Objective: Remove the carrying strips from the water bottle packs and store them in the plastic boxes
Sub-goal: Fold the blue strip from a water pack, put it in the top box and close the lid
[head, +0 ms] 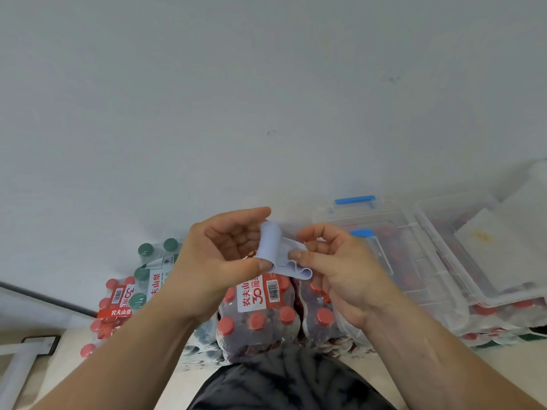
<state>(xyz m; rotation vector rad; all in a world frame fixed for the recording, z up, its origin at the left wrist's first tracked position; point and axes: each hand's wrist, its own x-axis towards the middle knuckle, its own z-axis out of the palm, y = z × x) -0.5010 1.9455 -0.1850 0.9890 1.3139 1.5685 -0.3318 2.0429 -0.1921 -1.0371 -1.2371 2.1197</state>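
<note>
Clear box point(444, 281) maybe holds red strips point(390, 232); left hand point(219, 257) and right hand point(340, 275) pinch strip point(275, 250).

The middle pack point(257, 318) is largely covered by the left hand point(219, 255) and right hand point(340, 270). One end of the strip point(276, 251) is hidden behind the right hand's fingers. The green-capped pack point(154, 261) is partly masked by the left forearm. The far box point(509, 300) is cut off by the right edge, and its contents cannot be made out.
</note>
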